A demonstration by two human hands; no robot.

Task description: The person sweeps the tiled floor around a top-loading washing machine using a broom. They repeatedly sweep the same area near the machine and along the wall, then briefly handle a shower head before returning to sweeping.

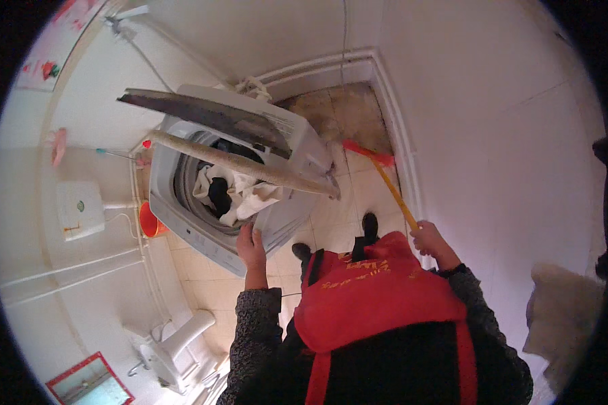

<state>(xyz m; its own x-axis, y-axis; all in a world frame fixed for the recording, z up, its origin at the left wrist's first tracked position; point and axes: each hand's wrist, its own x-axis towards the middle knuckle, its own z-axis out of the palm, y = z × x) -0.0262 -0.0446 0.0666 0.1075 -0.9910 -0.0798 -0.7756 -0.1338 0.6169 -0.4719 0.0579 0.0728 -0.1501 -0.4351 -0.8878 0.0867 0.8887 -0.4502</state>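
My right hand [431,240] is wrapped round the yellow handle of a red-headed broom [389,181]. The broom's head rests low by the wall, on the tiled floor. My left hand [251,248] lies at the near edge of a top-loading washing machine [284,219], fingers stretched out and nothing visible in them. Whether it presses on the rim I cannot tell. White and black laundry [236,192] sits inside the drum. The dark lid [209,116] stands raised, and a long beige bar [243,164] spans the opening.
An orange-red bucket [150,220] stands left of the machine. A white sink [175,341] and a red-framed mirror [91,381] are at the lower left. Pipes run along the walls. A beige cloth [561,310] hangs at the right. My feet are on the tiled floor.
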